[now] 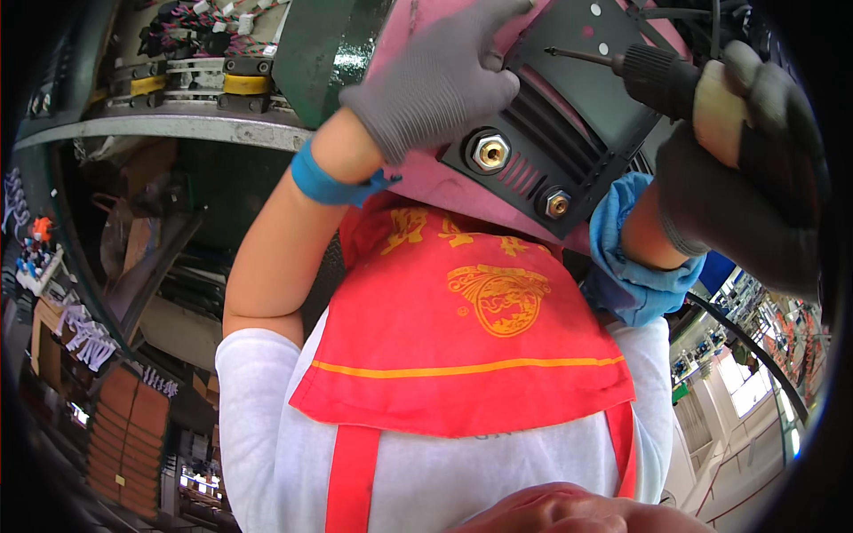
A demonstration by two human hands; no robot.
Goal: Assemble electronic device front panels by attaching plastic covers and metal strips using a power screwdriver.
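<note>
A dark metal casing (582,107) with slots and two brass-centred round connectors (490,153) lies tilted on a pink surface (444,188) in front of me. My left hand (435,80), in a grey knitted glove, rests against the casing's left side. Its thumb and a forefinger are stretched apart; the other fingers are hidden. My right hand (755,169), in a dark glove, is wrapped round a power screwdriver (657,78). The driver's thin bit (577,56) points left across the casing's flat panel; whether its tip touches anything I cannot tell.
A metal rail (178,131) with yellow-banded rollers (245,84) runs along the upper left, with bundled wires (213,31) beyond it. A dark green panel (320,53) stands beside the pink surface. Dark cables (684,13) hang at the upper right.
</note>
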